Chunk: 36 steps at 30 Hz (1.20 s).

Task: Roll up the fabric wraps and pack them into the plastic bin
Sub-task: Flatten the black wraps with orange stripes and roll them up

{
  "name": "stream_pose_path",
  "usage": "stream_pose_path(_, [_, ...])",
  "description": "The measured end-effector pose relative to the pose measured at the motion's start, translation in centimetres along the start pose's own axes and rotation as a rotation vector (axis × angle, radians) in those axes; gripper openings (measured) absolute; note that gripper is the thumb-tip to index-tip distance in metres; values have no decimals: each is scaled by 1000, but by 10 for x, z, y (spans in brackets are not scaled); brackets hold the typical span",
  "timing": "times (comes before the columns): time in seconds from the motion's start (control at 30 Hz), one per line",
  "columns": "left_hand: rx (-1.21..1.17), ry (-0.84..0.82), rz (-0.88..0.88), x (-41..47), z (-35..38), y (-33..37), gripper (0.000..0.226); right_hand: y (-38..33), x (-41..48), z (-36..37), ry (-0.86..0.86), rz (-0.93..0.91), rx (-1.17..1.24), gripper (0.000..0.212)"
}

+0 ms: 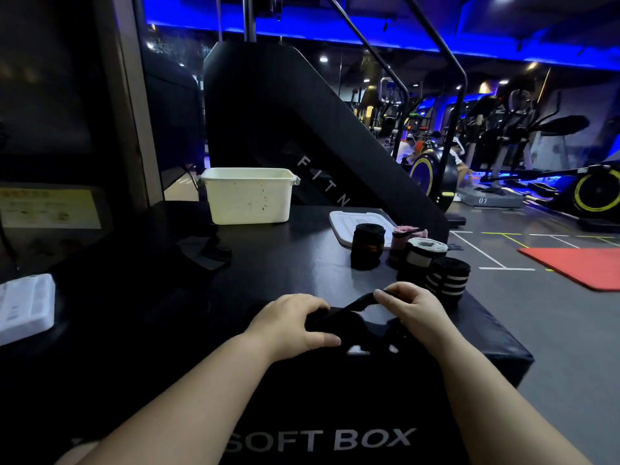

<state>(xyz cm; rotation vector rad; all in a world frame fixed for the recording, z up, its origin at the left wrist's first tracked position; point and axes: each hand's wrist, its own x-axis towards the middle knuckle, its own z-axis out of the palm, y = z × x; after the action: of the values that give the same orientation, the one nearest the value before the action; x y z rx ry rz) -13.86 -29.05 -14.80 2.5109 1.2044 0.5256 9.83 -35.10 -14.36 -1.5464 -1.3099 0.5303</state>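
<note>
A commercial gym under blue strip lighting: a black stair-climber lettered "FITN", 2 yellow-rimmed exercise bikes, a row of elliptical trainers, a red floor mat and a padded worktop printed "SOFT BOX".

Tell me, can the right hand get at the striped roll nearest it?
Probably yes: the striped roll stands just beyond the right hand with nothing between, but that hand pinches the black wrap and would have to let go.

Bare left hand and right hand on bare, uncovered forearms.
</note>
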Motion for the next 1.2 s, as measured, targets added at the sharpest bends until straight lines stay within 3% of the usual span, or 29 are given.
stream_pose_path(0.1, [40,102,-23,-7,-8,-12,32,-5,2,6,75,-2,-60,32])
stream_pose_path(0.23, [40,175,-92,-17,-25,-25,24,-5,7,9,180,10,-105,52])
stream_pose_path(0.37, [31,192,-177,-21,-38,-28,25,-2,10,15,193,122,-9,47])
stream_pose_path(0.57, [139,243,-225,-15,-51,-17,33,-6,11,17,217,148,-3,46])
stream_pose_path(0.83, [193,58,-313,5,-60,-13,25,-8,3,10,174,186,-451,45])
stream_pose_path(0.93, [273,89,-278,10,-59,-4,25,-9,0,8,184,228,-562,44])
stream_pose_path(1.07, [601,217,-124,20,-45,1,35,-6,0,5,206,248,-644,39])
stream_pose_path(1.2, [630,208,-61,24,-24,-4,25,-4,-1,6,218,234,-673,38])
